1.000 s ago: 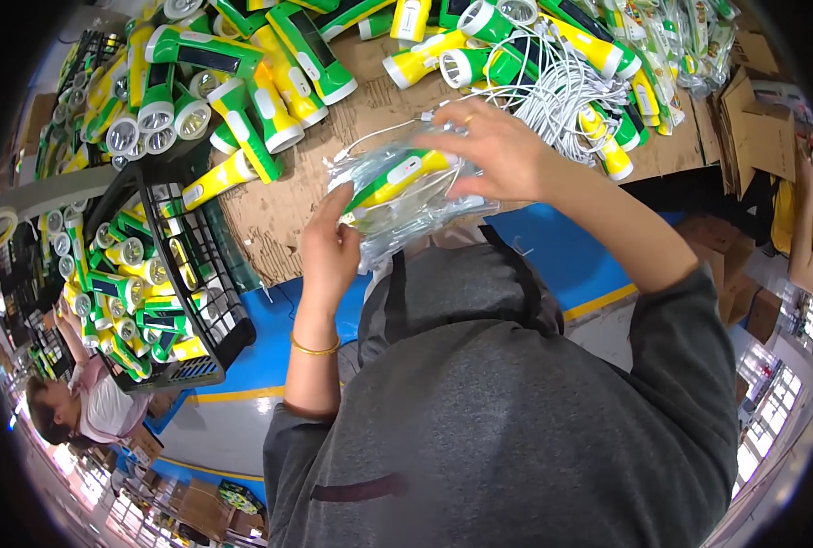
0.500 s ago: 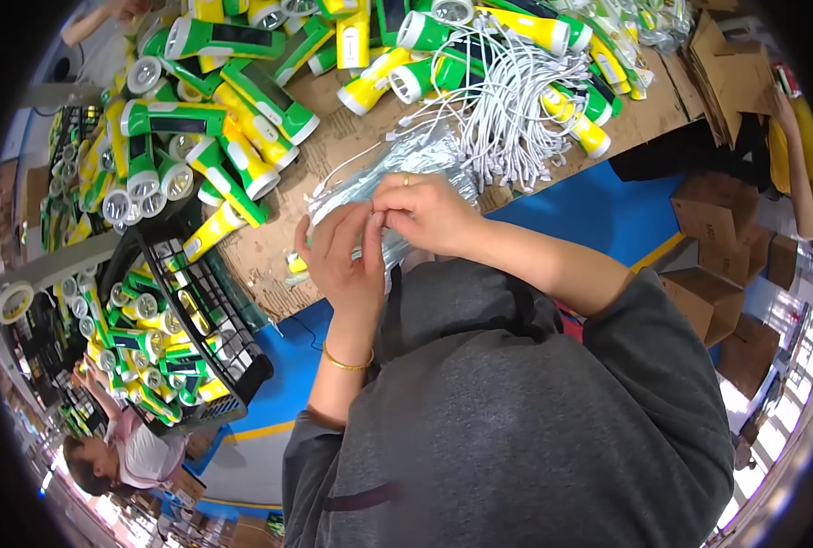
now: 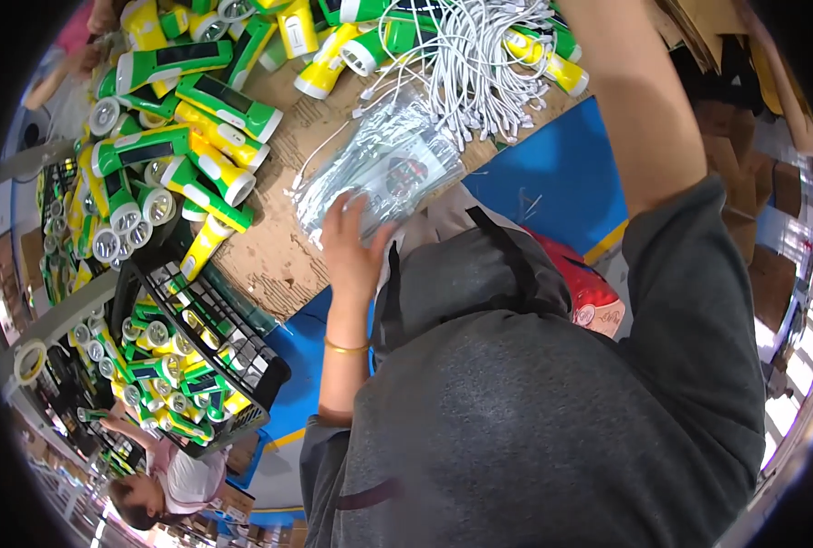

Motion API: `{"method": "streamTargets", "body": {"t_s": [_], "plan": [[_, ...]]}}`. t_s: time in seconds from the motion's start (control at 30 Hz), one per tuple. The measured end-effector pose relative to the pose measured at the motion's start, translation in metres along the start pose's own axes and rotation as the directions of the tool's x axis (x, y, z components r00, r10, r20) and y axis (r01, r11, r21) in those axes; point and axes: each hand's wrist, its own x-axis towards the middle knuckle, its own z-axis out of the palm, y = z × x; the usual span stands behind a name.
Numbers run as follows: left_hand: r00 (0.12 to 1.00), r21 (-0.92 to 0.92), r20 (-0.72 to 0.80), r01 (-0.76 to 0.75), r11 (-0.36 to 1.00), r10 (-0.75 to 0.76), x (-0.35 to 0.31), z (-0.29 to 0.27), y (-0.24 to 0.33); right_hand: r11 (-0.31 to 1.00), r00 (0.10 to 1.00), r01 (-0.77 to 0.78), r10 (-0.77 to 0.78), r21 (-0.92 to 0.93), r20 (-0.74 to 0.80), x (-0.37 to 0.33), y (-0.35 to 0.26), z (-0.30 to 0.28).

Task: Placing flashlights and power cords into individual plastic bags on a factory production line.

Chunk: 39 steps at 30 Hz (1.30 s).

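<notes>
My left hand (image 3: 350, 251) rests with fingers spread at the near edge of a stack of clear plastic bags (image 3: 379, 164) on the table. It grips nothing that I can see. My right forearm (image 3: 644, 100) stretches away over the far right, and the hand at its end is beyond the upper edge of the picture. Just past the bags lies a tangled bundle of white cables (image 3: 484, 73) with small plugs. Green, yellow and white flashlights (image 3: 228, 105) are heaped to the left and behind.
A black plastic crate (image 3: 228, 352) full of flashlights stands left of the cardboard-covered table (image 3: 260, 265). Beyond it, another person (image 3: 183, 479) is at work. Cardboard boxes (image 3: 744, 201) stand at the right, and a red bag (image 3: 580, 279) is by my lap.
My hands, fingertips together over the bags before, have parted. The right one has reached far forward and out of view; the left has opened onto the bags. The whole view has shifted.
</notes>
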Motion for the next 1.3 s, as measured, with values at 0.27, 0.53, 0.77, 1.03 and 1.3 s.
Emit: {"method": "streamTargets", "body": {"t_s": [0.27,0.53,0.77,1.03,1.3], "plan": [[0.985,0.364,0.124,-0.154,0.919,0.116,-0.016,0.024,-0.032,0.719,0.564,-0.62,0.687,-0.314,0.458,-0.261,0.035,-0.155],[0.784,0.041,0.445,-0.501,0.864,0.433,-0.021,0.041,0.033,0.386,0.558,-0.709,0.819,-0.591,-0.134,-0.431,0.076,-0.338],[0.502,-0.186,0.823,-0.206,0.961,0.267,-0.057,0.2,0.003,0.555,0.629,-0.777,0.675,-0.298,-0.385,-0.459,0.088,-0.369],[0.45,0.298,0.867,-0.125,0.946,-0.213,-0.049,0.485,-0.161,0.308,0.198,-0.945,0.806,0.109,-0.559,-0.573,0.154,-0.36],[0.588,0.46,0.791,-0.389,0.798,-0.169,-0.037,0.692,-0.265,0.254,0.1,-0.917,0.892,0.307,-0.44,-0.565,0.241,-0.379]]}}
